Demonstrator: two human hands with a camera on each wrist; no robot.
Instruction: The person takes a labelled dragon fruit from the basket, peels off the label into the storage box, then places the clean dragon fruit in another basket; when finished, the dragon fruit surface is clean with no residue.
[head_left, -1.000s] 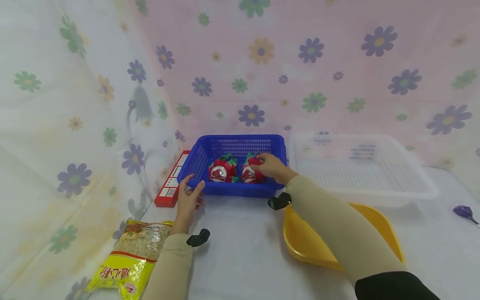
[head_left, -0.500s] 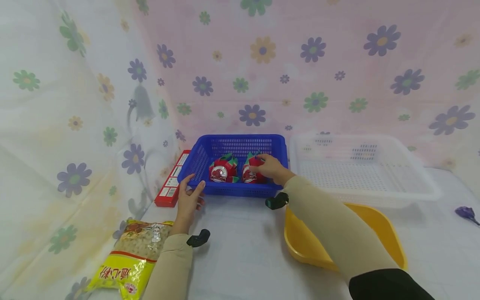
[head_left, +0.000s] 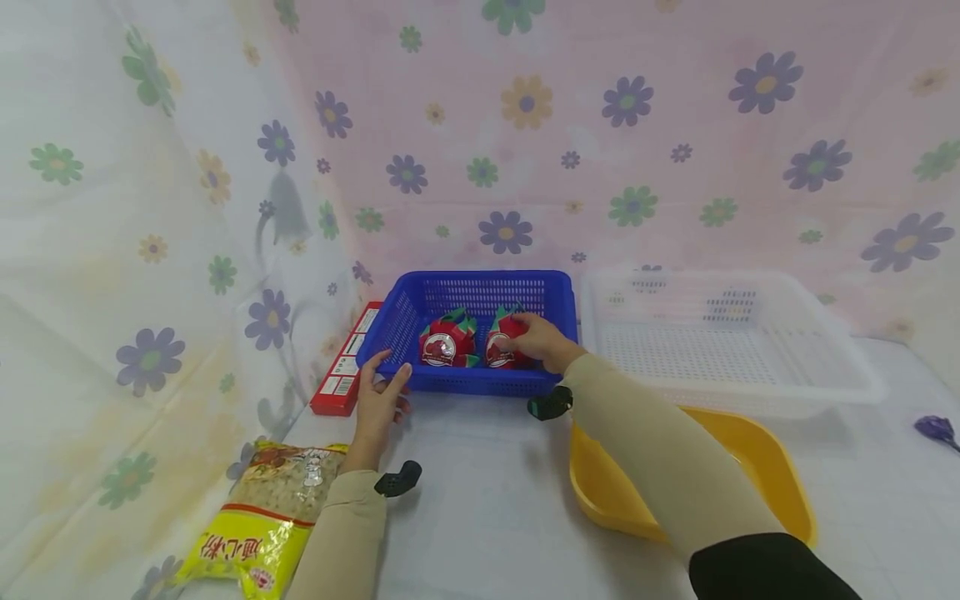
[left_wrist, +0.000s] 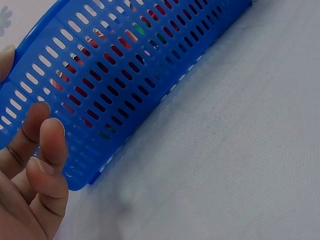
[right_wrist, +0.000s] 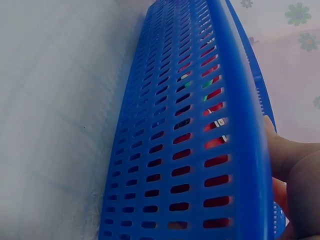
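A blue plastic basket (head_left: 480, 383) with slotted walls stands at the back. Inside it sit two round red packages with green leaf-like tips and a white round label, shaped like dragon fruits: a left package (head_left: 447, 340) and a right package (head_left: 508, 340). My right hand (head_left: 543, 340) reaches over the front wall and holds the right package, thumb in front. Its fingertips are partly hidden. My left hand (head_left: 381, 404) grips the basket's front left corner at the rim. In the left wrist view, several fingers (left_wrist: 52, 142) curl beside the outer wall.
A white slotted basket (head_left: 750, 385) adjoins on the right. Before it lies a yellow tray (head_left: 600, 492), partly under my right forearm. A red box (head_left: 335, 392) lies left of the blue basket, a yellow food bag (head_left: 266, 517) front left, a small purple object (head_left: 935, 427) far right.
My right forearm has shifted slightly left, while the hand stays at the right package. The left hand, both packages and the blue basket keep their places.
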